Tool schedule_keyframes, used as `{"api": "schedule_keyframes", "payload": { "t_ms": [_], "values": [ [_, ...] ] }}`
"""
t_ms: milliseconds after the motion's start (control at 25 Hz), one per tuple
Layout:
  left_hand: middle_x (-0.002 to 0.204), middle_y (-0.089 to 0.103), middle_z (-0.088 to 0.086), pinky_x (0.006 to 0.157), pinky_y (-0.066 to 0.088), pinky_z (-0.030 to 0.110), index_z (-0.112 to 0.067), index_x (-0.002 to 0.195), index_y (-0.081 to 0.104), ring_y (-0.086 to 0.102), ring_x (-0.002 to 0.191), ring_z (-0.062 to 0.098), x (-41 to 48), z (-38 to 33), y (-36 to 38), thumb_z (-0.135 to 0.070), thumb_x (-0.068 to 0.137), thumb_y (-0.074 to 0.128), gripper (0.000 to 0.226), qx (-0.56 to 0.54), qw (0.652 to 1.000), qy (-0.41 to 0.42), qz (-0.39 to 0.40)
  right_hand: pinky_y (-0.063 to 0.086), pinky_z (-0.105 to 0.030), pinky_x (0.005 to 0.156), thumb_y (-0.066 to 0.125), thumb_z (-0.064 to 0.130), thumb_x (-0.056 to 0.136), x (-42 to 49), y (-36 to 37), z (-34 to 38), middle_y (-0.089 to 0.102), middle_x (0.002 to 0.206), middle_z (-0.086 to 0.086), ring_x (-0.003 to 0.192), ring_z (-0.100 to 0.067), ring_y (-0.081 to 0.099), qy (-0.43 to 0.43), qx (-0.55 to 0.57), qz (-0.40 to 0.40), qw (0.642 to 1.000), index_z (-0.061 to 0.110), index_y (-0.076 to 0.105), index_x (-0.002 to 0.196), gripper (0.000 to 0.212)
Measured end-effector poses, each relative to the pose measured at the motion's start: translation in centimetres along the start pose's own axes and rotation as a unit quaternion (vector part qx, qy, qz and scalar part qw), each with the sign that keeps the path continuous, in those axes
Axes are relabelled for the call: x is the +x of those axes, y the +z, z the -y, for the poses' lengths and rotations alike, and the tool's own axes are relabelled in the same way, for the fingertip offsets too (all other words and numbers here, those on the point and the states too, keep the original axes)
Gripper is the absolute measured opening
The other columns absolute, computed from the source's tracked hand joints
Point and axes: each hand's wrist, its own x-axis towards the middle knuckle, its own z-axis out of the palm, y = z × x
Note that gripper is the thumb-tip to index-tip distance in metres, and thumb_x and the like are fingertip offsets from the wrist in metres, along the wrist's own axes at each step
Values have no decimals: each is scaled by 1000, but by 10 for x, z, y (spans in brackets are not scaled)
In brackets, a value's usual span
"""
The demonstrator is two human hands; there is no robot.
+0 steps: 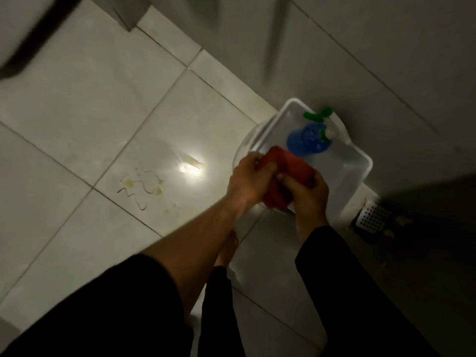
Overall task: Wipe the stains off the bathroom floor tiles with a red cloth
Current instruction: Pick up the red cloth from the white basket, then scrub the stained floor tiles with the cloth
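A folded red cloth point(286, 173) is held in both hands above the near corner of a white plastic tub point(360, 176). My left hand point(248, 177) grips its left side, and my right hand point(307, 194) grips its right side. Brown and yellow squiggly stains point(140, 188) lie on the pale floor tiles point(77, 112), left of my hands and well apart from the cloth.
Inside the tub stand a blue bottle point(305, 140) and a spray bottle with a green trigger point(318, 114). A metal floor drain point(371, 219) sits to the right of the tub. The grey wall rises behind it. My bare foot point(228, 249) stands below my hands.
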Motion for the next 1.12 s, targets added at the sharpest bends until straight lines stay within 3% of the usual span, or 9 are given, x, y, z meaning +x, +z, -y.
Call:
{"api": "schedule_keyframes", "payload": {
  "t_ms": [120, 200, 320, 440, 560, 640, 800, 960, 1120],
  "values": [
    [74, 68, -4, 66, 47, 29, -23, 84, 68, 64, 76, 18, -35, 25, -59, -26, 83, 61, 7, -111, 994, -4, -6, 64, -56, 98, 85, -2, 79, -42, 32, -5, 70, 136, -22, 120, -40, 73, 58, 21, 146, 987, 11, 55, 143, 71],
    [74, 69, -7, 66, 50, 28, -29, 82, 67, 64, 74, 14, -49, 57, -99, -31, 77, 57, 12, -138, 990, -11, -18, 67, -52, 94, 83, 8, 77, -62, 62, -23, 73, 136, -23, 118, -37, 76, 125, 0, 230, 965, 9, 56, 147, 76],
    [105, 76, -1, 84, 63, 38, -28, 111, 71, 74, 97, 20, -56, 137, -146, -44, 86, 62, 31, -138, 986, -30, -83, 70, -33, 69, 76, 15, 94, -84, 123, -67, 86, 108, -12, 90, -22, 84, 130, -122, 291, 940, 14, 77, 117, 23],
    [132, 73, 2, 87, 59, 24, -26, 143, 63, 73, 104, 16, -46, 242, -184, -53, 99, 65, 51, -127, 965, -105, -205, 67, -41, 97, 66, 12, 105, -88, 193, -126, 79, 125, -15, 111, -26, 78, 56, -303, 323, 895, 12, 71, 131, 26],
    [160, 57, 9, 119, 46, 49, -26, 161, 48, 58, 143, 33, -21, 366, -222, -67, 101, 55, 73, -5, 944, -227, -240, 57, -50, 102, 62, 7, 108, -71, 271, -188, 75, 109, -10, 104, -30, 71, -44, -399, 377, 835, 13, 72, 129, 25],
    [173, 41, 12, 129, 32, 56, -24, 170, 35, 38, 161, 36, 4, 433, -246, -70, 101, 49, 84, 61, 925, -268, -264, 42, -56, 112, 60, 28, 108, -46, 332, -223, 73, 96, 3, 102, -25, 68, -183, -505, 384, 751, 30, 74, 115, 15],
    [185, 13, 16, 136, 6, 64, -17, 176, 21, 10, 172, 38, 68, 521, -297, -63, 106, 42, 87, 200, 873, -182, -405, 15, -62, 127, 46, 38, 99, 5, 461, -272, 56, 162, -4, 158, -27, 41, -489, -650, 311, 492, 26, 50, 156, 58],
    [185, 12, 20, 132, 2, 71, -25, 177, 19, 11, 171, 46, 105, 604, -302, -64, 107, 34, 82, 285, 821, -93, -487, 4, -64, 135, 47, 33, 101, 40, 518, -342, 16, 181, -15, 169, -38, 7, -568, -686, 366, 269, 12, 23, 170, 77],
    [186, 10, 14, 132, 4, 69, -36, 177, 16, 12, 170, 45, 119, 633, -302, -68, 105, 32, 81, 312, 786, -40, -532, 8, -64, 135, 43, 47, 101, 59, 535, -374, 19, 180, -17, 168, -42, 11, -635, -625, 371, 261, 9, 21, 171, 82]
  ]
}}
